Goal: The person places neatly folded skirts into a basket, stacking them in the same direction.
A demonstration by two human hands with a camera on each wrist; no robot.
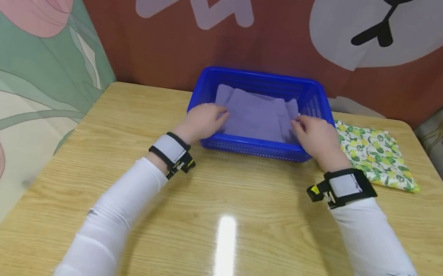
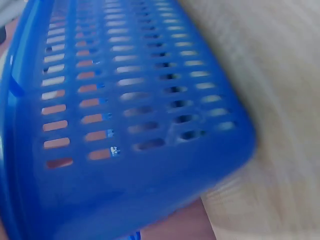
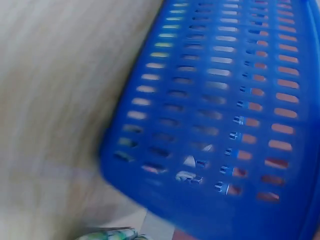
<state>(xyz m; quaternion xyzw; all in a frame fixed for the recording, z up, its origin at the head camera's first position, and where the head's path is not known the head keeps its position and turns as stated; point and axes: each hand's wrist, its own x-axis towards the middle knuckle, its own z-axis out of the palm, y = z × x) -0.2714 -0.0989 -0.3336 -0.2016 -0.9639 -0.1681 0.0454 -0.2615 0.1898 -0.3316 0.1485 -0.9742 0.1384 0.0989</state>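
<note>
both hands reach into the blue basket (image 1: 245,149) at the desk's (image 1: 207,231) far edge — the left hand (image 1: 202,121) pinches the purple cloth's (image 1: 257,114) left side, the right hand (image 1: 318,136) its right side, fingers curled on the fabric. a lemon-print cloth (image 1: 375,156) lies flat near the far right corner.

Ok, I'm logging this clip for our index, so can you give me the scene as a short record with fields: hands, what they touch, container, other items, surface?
left hand: left hand reaches into the basket, fingers on the left edge of the purple cloth
right hand: right hand on the cloth's right edge
cloth: purple cloth, folded, lying inside the basket
container: blue basket, slotted walls, standing on the table
other items: lemon-print cloth, flat, right of the basket
surface: wooden table
grip: whether the fingers pinch the cloth cannot be told
</note>
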